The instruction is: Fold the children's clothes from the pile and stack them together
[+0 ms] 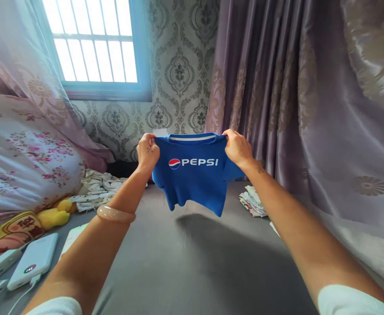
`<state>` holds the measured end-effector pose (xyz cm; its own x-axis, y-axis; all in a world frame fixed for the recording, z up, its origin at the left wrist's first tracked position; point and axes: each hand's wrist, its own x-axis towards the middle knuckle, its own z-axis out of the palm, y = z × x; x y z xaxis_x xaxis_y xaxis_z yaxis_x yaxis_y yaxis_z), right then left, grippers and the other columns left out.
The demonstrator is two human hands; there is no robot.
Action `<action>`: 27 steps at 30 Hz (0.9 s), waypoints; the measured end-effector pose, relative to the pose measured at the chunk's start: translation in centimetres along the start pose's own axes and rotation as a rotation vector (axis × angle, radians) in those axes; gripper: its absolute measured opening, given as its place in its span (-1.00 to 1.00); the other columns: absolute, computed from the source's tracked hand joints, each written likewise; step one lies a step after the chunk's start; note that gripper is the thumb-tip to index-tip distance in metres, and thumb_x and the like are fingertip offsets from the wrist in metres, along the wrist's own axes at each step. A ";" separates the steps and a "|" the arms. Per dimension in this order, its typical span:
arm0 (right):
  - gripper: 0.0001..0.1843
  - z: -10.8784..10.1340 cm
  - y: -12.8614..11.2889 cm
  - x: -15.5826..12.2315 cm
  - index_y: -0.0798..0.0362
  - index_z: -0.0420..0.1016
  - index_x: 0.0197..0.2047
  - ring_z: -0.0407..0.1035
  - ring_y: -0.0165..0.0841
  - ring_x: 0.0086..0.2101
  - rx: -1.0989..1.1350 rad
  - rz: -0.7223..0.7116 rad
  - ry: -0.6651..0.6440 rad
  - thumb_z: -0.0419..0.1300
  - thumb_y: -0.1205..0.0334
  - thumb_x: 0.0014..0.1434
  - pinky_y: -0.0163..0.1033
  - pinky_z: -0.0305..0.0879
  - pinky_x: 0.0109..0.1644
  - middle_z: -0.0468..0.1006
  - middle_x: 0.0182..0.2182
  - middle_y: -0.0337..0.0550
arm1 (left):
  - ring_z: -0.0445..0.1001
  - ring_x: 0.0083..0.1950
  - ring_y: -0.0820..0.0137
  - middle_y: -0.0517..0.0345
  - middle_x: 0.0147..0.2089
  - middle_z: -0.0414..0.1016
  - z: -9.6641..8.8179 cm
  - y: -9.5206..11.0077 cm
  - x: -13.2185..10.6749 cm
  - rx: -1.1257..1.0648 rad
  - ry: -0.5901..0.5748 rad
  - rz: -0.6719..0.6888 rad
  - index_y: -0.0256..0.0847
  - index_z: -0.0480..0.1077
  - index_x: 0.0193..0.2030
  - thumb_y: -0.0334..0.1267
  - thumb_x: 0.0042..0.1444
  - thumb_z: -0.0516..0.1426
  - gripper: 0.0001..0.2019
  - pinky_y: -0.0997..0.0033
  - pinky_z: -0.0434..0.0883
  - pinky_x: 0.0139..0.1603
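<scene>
A small blue T-shirt point(192, 183) with a white PEPSI print and round logo hangs stretched out in front of me, its front facing me. My left hand point(148, 151) pinches one shoulder beside the collar. The opposite shoulder is gripped by my right hand point(238, 148). Both arms reach forward, and the shirt's hem is off the grey bed sheet point(152, 262), casting a shadow on it. The fingertips behind the fabric are partly hidden.
Crumpled pale cloth point(101, 188) and a yellow plush toy point(52, 216) lie left, near a white power bank point(34, 260) with a cable and a power strip point(1, 264). Folded clothes point(252, 201) sit right, by the purple curtain point(264, 87). Floral bedding point(27, 153) rises at left.
</scene>
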<state>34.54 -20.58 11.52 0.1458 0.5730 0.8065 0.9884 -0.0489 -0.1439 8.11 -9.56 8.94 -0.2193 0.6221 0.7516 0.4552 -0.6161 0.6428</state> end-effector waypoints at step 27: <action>-0.67 0.3 3.2 -6.9 -0.06 0.50 0.01 0.49 -0.20 -0.08 -0.032 -0.220 -0.438 -0.02 0.07 0.37 -0.23 0.30 -0.08 0.61 -0.07 -0.14 | 0.46 -0.20 0.33 0.08 -0.07 0.38 -6.5 -5.1 -6.6 0.530 -0.347 0.421 -0.06 0.38 0.08 -0.13 0.33 -0.11 -0.67 0.42 0.31 -0.30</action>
<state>36.70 -24.49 5.34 -0.0916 0.8622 0.4982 0.9955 0.0909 0.0259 1.58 -13.68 1.64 0.3087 0.5562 0.7716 0.8133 -0.5750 0.0891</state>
